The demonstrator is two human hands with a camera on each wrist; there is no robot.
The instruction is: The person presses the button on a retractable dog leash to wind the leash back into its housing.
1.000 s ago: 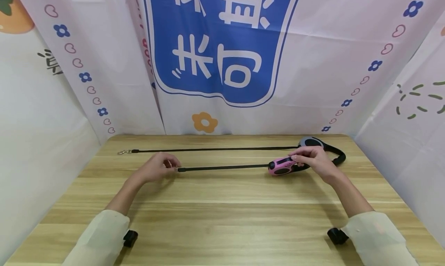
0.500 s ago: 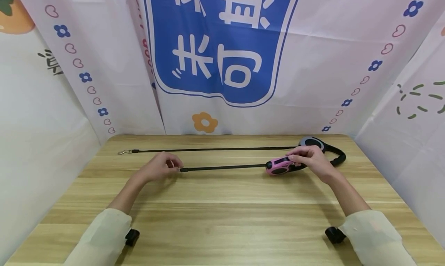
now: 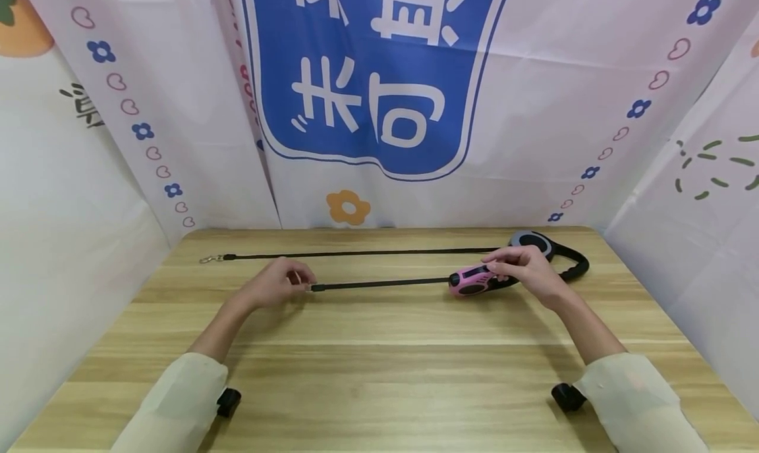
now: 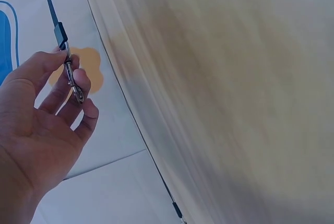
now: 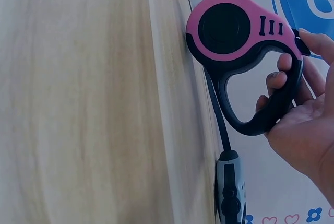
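My left hand (image 3: 277, 283) pinches the metal snap clip (image 4: 73, 80) at the end of a retractable dog leash, thumb against its upper end. From there the black strap (image 3: 379, 284) runs straight across to the pink-and-black leash housing (image 3: 471, 282). My right hand (image 3: 530, 273) grips that housing by its black loop handle (image 5: 279, 110), with fingers through the loop and the thumb at the black button on top. A second, grey-and-black retractable leash (image 3: 532, 242) lies behind my right hand, its strap (image 3: 367, 253) stretched left along the table's back.
The second leash's metal clip (image 3: 210, 259) lies at the back left of the wooden table (image 3: 379, 374). White printed cloth (image 3: 534, 110) hangs behind the table and along both sides. A black device (image 3: 228, 401) sits by the left sleeve, another by the right.
My hands have come slightly closer together, the left moving right with the clip and the right moving left with the pink housing. The strap between them is a little shorter. The grey leash stays put.
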